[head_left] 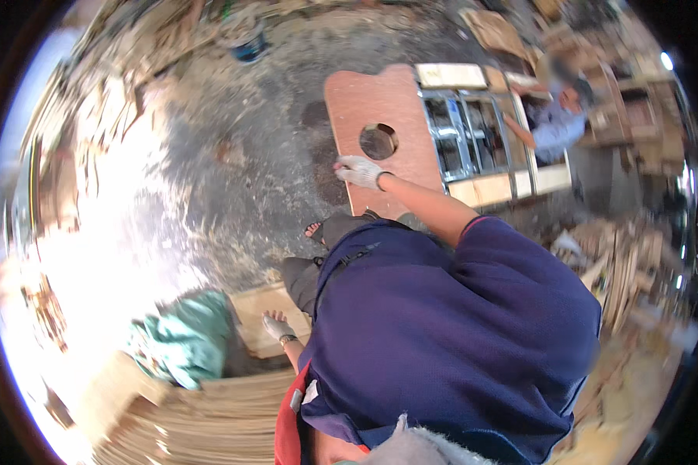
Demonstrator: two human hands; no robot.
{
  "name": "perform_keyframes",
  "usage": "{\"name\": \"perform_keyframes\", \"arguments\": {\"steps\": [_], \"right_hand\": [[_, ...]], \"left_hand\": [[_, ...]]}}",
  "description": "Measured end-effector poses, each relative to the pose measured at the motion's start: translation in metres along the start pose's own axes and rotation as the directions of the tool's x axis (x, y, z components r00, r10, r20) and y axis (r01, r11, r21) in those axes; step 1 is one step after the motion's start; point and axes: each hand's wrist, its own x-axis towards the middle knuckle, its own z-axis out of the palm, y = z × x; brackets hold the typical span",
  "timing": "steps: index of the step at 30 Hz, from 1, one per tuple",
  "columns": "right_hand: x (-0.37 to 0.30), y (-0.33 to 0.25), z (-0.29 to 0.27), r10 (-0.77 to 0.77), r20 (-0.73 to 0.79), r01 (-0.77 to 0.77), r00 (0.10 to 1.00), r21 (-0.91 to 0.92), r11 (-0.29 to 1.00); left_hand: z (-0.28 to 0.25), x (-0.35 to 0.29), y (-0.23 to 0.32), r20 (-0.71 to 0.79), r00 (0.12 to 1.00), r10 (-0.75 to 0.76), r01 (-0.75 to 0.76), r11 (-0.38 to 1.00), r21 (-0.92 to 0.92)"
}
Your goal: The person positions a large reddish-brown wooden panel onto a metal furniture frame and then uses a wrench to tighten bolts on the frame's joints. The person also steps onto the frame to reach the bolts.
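Note:
My right hand (358,171), in a whitish work glove with bare fingertips, is at the left edge of a reddish plywood board (399,97). Its fingers are together and bent at that edge; their undersides are hidden. The board has a round hole just beyond my hand and a curved notch in its far edge. My left hand (274,325) hangs low at my left side, also gloved, fingers apart and holding nothing. Below it lies a pale wooden panel (250,310).
A metal-and-wood frame (473,188) adjoins the board's right side, with a co-worker (554,128) reaching over it. A green cloth bundle (190,337) and stacked thin wood sheets (209,418) lie at left. Wood scraps (616,267) pile up at right; a blue bucket (248,48) stands far off.

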Motion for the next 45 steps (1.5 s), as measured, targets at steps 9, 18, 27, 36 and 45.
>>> {"name": "perform_keyframes", "arguments": {"steps": [9,18,27,36,45], "right_hand": [[-0.058,0.027,0.042,0.378,-0.293,-0.442,0.878,-0.196,0.876],[-0.153,0.052,0.195,0.957,-0.281,-0.397,0.068,0.873,0.284],[-0.071,-0.045,0.333,0.947,-0.014,-0.415,0.322,0.896,0.154],[-0.017,-0.045,0.322,0.979,0.029,-0.169,0.204,0.986,0.006],[0.026,-0.010,0.158,0.986,-0.086,0.013,0.145,0.996,0.085]], "left_hand": [[0.043,0.115,0.135,0.341,0.905,-0.254,-0.015,0.783,0.622],[0.171,0.269,0.359,0.448,0.835,-0.318,-0.188,0.602,0.776],[0.454,0.350,0.549,0.568,0.820,-0.071,-0.479,0.458,0.749],[0.715,0.276,0.413,0.910,0.382,-0.164,-0.880,0.236,0.412],[0.783,0.132,0.343,0.953,0.300,0.030,-0.908,-0.298,0.295]]}}
